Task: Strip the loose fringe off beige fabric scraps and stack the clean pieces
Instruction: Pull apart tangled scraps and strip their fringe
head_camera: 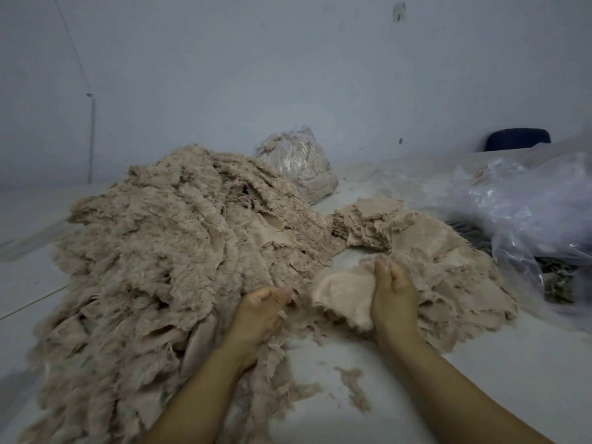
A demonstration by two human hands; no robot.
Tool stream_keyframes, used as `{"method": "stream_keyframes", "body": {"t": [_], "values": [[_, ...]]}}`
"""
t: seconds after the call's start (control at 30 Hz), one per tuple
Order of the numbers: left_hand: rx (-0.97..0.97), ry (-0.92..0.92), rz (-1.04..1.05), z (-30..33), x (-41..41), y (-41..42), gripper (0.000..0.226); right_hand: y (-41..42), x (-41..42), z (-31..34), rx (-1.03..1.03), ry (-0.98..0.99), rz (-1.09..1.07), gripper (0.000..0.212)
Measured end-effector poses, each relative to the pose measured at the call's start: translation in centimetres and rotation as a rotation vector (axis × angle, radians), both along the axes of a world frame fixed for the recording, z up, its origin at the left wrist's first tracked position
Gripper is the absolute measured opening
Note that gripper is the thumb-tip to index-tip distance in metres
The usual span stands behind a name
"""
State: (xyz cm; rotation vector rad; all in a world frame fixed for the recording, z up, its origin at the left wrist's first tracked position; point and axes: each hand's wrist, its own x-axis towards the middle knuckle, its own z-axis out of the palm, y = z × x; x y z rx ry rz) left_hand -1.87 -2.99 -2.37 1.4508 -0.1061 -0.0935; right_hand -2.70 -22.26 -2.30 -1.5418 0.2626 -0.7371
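A person's right hand (pixel 395 294) grips a pale beige fabric scrap (pixel 344 296) on the white table (pixel 448 379), just right of a large heap of frayed beige scraps (pixel 166 251); the left hand (pixel 262 310) pinches loose fringe beside it.

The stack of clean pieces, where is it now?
In the head view the stack of clean pieces sits right of centre on the table, beyond the right hand, beside the big fringed pile.
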Motion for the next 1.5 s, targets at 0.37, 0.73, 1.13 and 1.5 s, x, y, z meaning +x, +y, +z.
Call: {"method": "stream_keyframes", "body": {"t": [0.37,0.73,1.13,1.5], "values": [[1.001,-0.658,0.042,-2.1,0.9,1.3,0.045,-3.3,0.8,2.2,-0.901,0.076,-0.122,0.041],[0.918,-0.481,-0.072,-2.4,1.3,1.4,0.017,-0.1,0.9,0.0,-1.175,0.052,0.388,0.036],[0.815,-0.608,-0.101,-2.0,1.3,1.2,0.005,1.7,-0.4,-0.8,-0.327,0.065,0.823,0.019],[0.402,-0.384,-0.118,-0.8,-0.2,0.0,0.016,2.2,-1.1,-0.3,-0.168,0.177,0.804,0.024]]}}
